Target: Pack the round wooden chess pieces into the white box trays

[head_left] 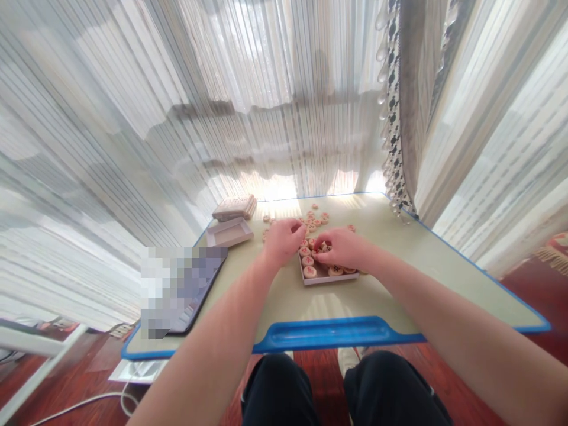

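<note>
1. Round pieces point(325, 217) lie mid-frame, backed by the largest thing in view: sheer striped curtains point(266, 71) filling the upper half, with a beaded trim point(393, 118) hanging at upper right.
2. Below them spreads a pale tabletop point(412, 254) with a blue edge and a blue recessed tray point(326, 333) at its near side, bottom centre.
3. Dark red flooring point(326, 384) shows along the bottom, with dark-trousered knees point(281, 390) in front and a white cable point(80, 404) at lower left.
4. A dark flat panel point(204, 284), partly pixelated, lies at the table's left.
5. At centre, the left hand point(286, 238) has its fingers curled at the box's far left corner; the right hand point(341, 247) bends its fingers down among pieces inside. I cannot tell whether either pinches one.
6. A shallow box point(331, 281) holds red- and black-marked pieces; another shallow box point(229, 232) lies left of centre.
7. Smallest, loose pieces scatter beyond the hands.
</note>
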### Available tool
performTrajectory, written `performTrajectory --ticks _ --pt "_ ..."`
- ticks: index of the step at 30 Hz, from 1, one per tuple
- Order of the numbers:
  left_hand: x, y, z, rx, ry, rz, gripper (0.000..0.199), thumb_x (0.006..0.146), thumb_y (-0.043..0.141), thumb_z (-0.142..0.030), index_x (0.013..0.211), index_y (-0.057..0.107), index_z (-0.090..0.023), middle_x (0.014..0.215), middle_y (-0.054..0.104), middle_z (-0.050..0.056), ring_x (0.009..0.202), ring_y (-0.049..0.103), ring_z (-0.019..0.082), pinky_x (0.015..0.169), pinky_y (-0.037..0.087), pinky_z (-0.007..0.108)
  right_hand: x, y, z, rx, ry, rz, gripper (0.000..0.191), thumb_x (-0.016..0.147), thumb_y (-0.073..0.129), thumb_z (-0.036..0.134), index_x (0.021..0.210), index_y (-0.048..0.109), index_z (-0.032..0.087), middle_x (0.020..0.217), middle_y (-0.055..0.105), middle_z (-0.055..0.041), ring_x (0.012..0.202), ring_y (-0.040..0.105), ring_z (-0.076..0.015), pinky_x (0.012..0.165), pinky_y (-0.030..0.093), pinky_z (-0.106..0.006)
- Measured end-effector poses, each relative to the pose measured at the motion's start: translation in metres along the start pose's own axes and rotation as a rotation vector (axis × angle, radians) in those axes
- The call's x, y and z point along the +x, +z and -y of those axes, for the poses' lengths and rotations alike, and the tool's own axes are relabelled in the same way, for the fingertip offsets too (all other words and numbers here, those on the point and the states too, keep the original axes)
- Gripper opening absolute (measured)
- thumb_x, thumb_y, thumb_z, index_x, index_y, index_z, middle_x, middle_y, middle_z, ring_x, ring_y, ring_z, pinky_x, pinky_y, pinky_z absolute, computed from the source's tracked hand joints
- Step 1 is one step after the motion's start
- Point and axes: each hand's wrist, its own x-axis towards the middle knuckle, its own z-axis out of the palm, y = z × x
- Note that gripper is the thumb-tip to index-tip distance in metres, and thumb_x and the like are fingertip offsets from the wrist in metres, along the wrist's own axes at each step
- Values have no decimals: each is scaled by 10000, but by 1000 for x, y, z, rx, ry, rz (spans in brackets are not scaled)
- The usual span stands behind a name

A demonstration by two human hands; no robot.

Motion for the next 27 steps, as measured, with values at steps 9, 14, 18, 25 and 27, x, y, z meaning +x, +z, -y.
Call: performTrajectory --ticks 9,14,18,25,27 --pt "0 4 2 8 9 12 273 747 465 -308 638 655 -145 565 608 10 580 503 123 537 329 227 -1 -1 0 6 38 54 174 677 607 322 788 736 285 641 672 26 588 569 -134 500 366 -223" --pt "1 4 2 42 16 26 270 752 472 -313 640 656 -151 584 627 14 588 512 125 539 334 226 0 -2 0 -12 19 91 194 691 585 308 806 740 291 710 692 26 622 569 -134 543 381 -216" --pt "2 5 2 61 35 50 266 757 476 -314 651 660 -153 608 643 19 603 526 133 547 345 230 0 -3 0 -40 0 76 193 690 577 297 790 742 289 691 688 23 624 564 -136 563 380 -219" --pt "2 6 4 52 48 41 277 771 471 -326 678 669 -156 628 649 19 617 537 134 559 356 230 0 -2 1 -56 18 59 184 695 583 306 794 737 288 743 697 21 661 569 -145 581 380 -224" --pt "1 6 4 78 61 55 275 773 476 -329 689 674 -159 637 652 22 622 539 138 569 359 236 0 -2 2 -69 14 42 183 704 583 321 797 737 287 766 699 17 692 576 -152 598 382 -228"
